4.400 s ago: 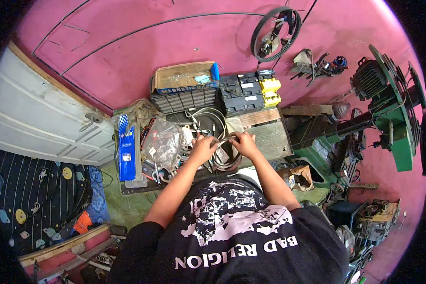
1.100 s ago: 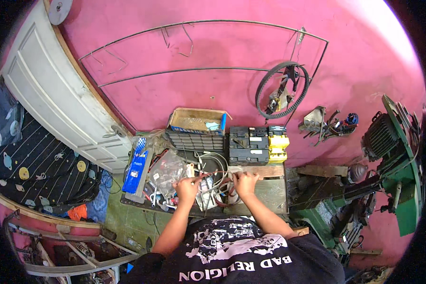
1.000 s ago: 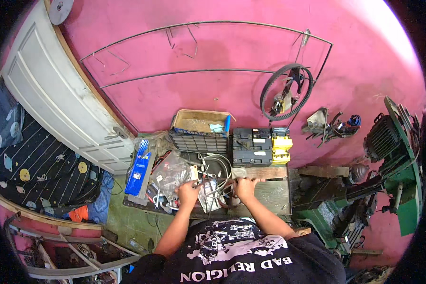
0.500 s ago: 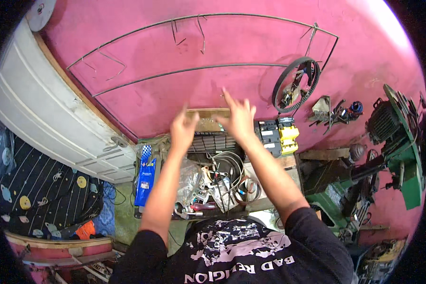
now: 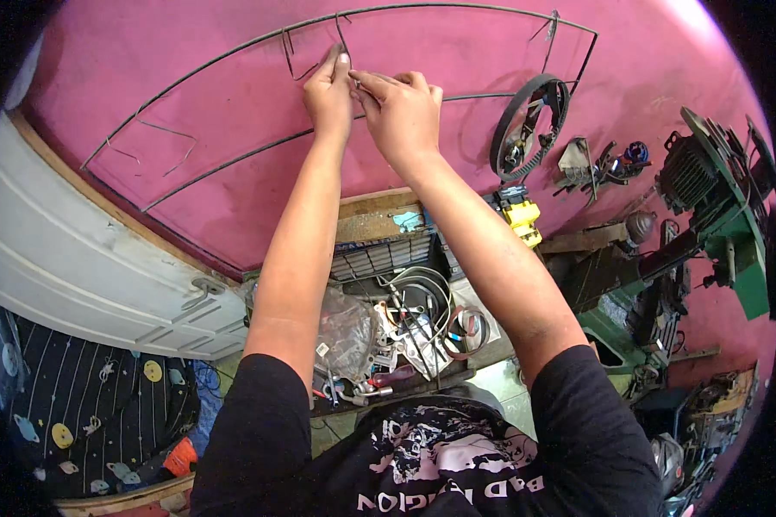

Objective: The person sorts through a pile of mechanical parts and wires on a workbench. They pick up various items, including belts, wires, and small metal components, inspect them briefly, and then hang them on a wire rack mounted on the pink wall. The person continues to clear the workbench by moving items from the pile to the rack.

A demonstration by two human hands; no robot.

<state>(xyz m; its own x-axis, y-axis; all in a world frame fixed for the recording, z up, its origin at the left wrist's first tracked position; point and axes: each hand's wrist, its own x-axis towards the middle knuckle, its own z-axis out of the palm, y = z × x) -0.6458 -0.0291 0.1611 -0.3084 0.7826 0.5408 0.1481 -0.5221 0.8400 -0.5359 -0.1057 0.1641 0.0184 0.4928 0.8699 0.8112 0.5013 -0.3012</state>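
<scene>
A bent wire hook (image 5: 343, 33) hangs from the upper bar of a thin metal rack (image 5: 457, 7) on the pink wall. My left hand (image 5: 328, 103) is closed at the hook's lower part, thumb pointing up along it. Close on its right, my right hand (image 5: 403, 116) pinches at the hook's bottom end with thumb and forefinger. The fingers hide that end, so anything small between them cannot be made out. Just left of my hands another bent wire hook (image 5: 288, 56) hangs from the same bar.
Below my arms stands a cluttered bench with a plastic bag (image 5: 347, 332), a screwdriver (image 5: 392, 376), coiled cable (image 5: 444, 297) and a black crate (image 5: 379, 261). A black belt (image 5: 498, 142) hangs at the rack's right. A green machine (image 5: 741, 267) stands right; a white door (image 5: 103, 250) is left.
Both hands have risen from above the bench to the wire hook on the rack. Their spread fingers have closed at its lower end. The view has shifted slightly.
</scene>
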